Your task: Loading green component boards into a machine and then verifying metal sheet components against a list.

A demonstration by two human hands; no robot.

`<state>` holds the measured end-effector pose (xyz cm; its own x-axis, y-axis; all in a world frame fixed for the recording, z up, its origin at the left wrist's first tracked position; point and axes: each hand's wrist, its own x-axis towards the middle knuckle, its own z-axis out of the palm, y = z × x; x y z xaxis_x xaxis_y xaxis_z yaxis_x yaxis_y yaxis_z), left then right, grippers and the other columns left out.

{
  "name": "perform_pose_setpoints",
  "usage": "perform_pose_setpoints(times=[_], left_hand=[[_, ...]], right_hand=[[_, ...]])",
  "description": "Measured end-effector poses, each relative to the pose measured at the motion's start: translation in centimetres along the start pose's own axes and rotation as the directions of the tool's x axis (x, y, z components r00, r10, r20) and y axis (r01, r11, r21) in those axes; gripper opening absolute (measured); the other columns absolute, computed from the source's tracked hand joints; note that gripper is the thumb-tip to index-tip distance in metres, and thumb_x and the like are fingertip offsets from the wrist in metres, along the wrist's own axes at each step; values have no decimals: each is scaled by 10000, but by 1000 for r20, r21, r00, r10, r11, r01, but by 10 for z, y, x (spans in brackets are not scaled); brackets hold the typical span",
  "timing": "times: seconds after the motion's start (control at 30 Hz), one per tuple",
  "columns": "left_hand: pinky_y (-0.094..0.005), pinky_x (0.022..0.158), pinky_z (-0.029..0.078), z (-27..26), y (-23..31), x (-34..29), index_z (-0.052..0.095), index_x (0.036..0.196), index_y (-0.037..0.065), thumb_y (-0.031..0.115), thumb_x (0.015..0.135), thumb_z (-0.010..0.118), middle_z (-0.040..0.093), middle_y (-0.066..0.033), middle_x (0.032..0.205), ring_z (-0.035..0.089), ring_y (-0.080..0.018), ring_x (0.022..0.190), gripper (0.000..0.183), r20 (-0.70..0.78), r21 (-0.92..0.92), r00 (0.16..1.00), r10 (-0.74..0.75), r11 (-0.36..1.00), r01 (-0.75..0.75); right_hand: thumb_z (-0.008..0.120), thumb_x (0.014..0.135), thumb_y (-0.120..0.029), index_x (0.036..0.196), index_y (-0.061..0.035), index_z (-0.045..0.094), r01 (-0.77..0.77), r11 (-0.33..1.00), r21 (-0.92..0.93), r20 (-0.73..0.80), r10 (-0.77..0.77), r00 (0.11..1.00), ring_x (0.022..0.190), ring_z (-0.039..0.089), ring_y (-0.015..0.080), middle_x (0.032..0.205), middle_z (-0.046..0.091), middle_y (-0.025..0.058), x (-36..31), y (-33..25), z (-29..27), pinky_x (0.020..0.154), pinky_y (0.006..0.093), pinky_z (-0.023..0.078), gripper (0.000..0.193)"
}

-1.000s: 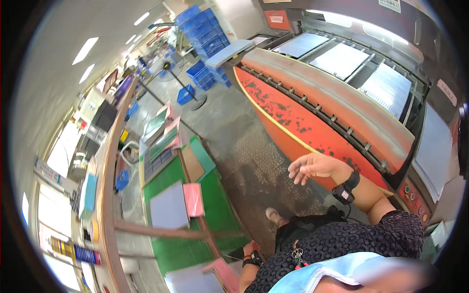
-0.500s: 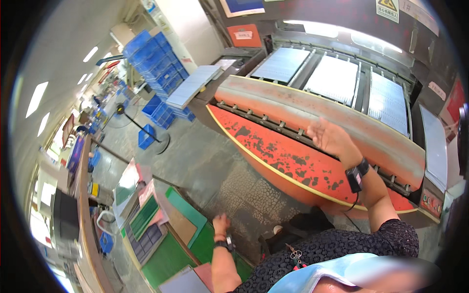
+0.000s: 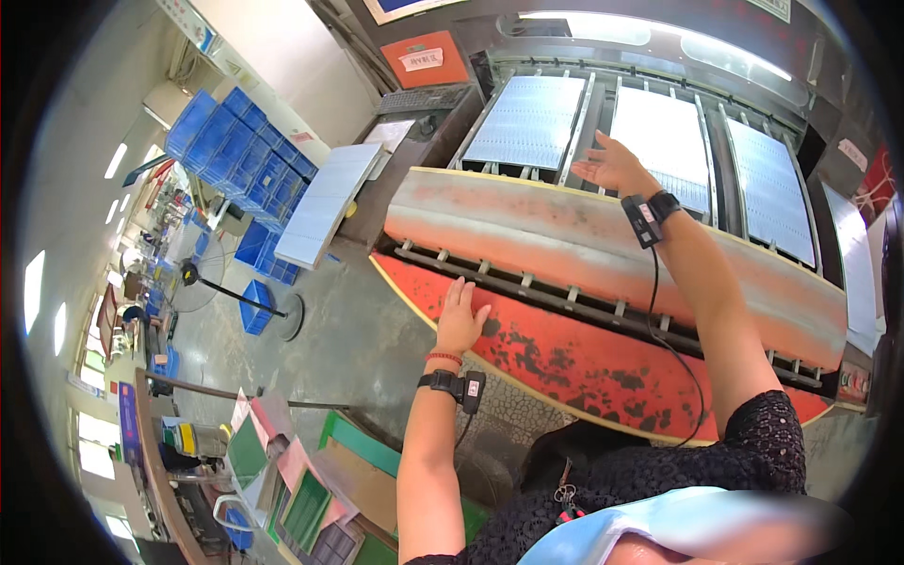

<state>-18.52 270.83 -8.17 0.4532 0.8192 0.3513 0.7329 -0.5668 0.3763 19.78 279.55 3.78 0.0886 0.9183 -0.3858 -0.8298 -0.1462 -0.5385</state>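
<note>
In front of me stands a machine with a worn red-orange front panel (image 3: 537,363) and a curved orange-grey metal cover (image 3: 527,217). Behind the cover lie three pale perforated sheets: a left sheet (image 3: 527,122), a middle sheet (image 3: 664,141) and a right sheet (image 3: 770,184), with metal rails between them. My right hand (image 3: 617,168) is over the cover's far edge, by the middle sheet's lower left; its fingers are stretched out and nothing is in them. My left hand (image 3: 461,318) is spread flat at the front panel's left part and appears to rest on it.
A stack of pale boards (image 3: 325,207) juts out at the machine's left, near a keyboard (image 3: 424,99). Blue crates (image 3: 240,160) are piled beyond a standing fan (image 3: 290,315). Coloured boards (image 3: 311,499) lean at lower left. Another pale sheet (image 3: 847,264) is at the right.
My right hand has moved forward, from the front of the cover to the sheets. My left hand has risen from beside the coloured boards to the front panel. The view has shifted.
</note>
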Motion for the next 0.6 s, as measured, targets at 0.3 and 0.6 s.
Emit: perform_pose_setpoints(times=[0.3, 0.6], left_hand=[[-485, 1039, 231, 26, -2, 9, 424, 1256, 22, 361, 837, 543, 391, -182, 1328, 332, -345, 1250, 552, 58, 138, 998, 3, 990, -11], [-472, 1046, 224, 21, -1, 12, 441, 1241, 16, 343, 826, 559, 401, -178, 1321, 341, -343, 1245, 541, 74, 87, 997, -27, 996, 20]], right_hand=[[477, 885, -430, 1384, 24, 85, -129, 978, -161, -128, 109, 986, 1304, 155, 426, 1417, 78, 289, 157, 4, -58, 993, 495, 310, 780], [604, 841, -260, 1352, 3, 221, 91, 746, -660, -75, -186, 980, 1028, 503, 386, 1286, 347, 245, 189, 21, -54, 742, 391, 514, 691]])
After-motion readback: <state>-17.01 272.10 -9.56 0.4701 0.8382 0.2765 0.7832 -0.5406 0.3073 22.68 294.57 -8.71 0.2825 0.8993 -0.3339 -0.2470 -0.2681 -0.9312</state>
